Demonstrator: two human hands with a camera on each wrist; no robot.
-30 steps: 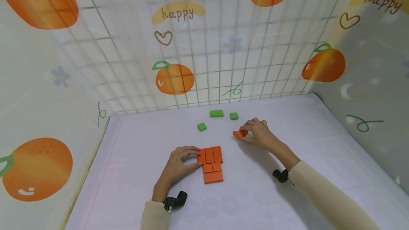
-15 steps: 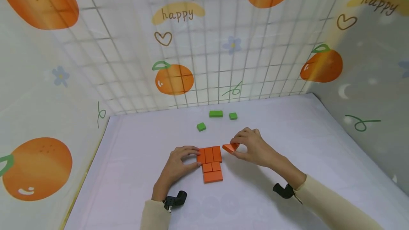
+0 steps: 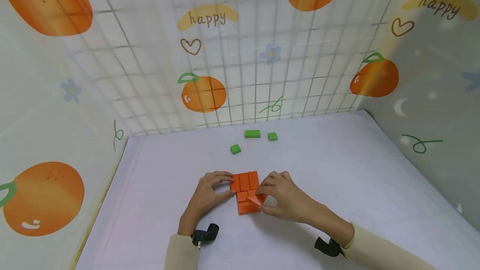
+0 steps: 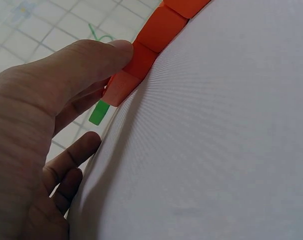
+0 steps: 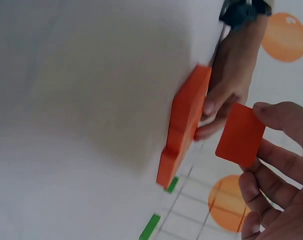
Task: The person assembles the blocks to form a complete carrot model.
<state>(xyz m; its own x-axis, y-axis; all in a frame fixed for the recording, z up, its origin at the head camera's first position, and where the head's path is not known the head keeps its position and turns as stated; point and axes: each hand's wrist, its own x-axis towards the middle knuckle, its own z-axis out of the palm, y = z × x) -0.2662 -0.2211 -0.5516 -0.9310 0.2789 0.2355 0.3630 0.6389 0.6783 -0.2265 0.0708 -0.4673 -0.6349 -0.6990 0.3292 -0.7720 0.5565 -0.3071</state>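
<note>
Several flat orange blocks [image 3: 244,181] lie together on the white tabletop. Three upright ones form the far row, with two small squares and a wide block [image 3: 245,208] nearer me. My left hand [image 3: 210,191] holds the leftmost upright block [image 3: 235,183] between thumb and index finger; the left wrist view shows the thumb against an orange block [image 4: 140,59]. Above the near right part of the group, my right hand [image 3: 286,199] pinches an orange triangular block [image 3: 256,200]. It hides part of the small squares and the wide block. One rectangular side of this triangular block [image 5: 240,135] faces the right wrist camera.
Behind the orange group lie a green rectangular block [image 3: 252,134] and two small green blocks, one at the left [image 3: 235,149] and one at the right [image 3: 272,136]. A printed curtain [image 3: 240,66] hangs at the back and sides of the table.
My right hand has carried the triangular block left and towards me, from beside the green blocks to over the orange group. The left hand stays in place.
</note>
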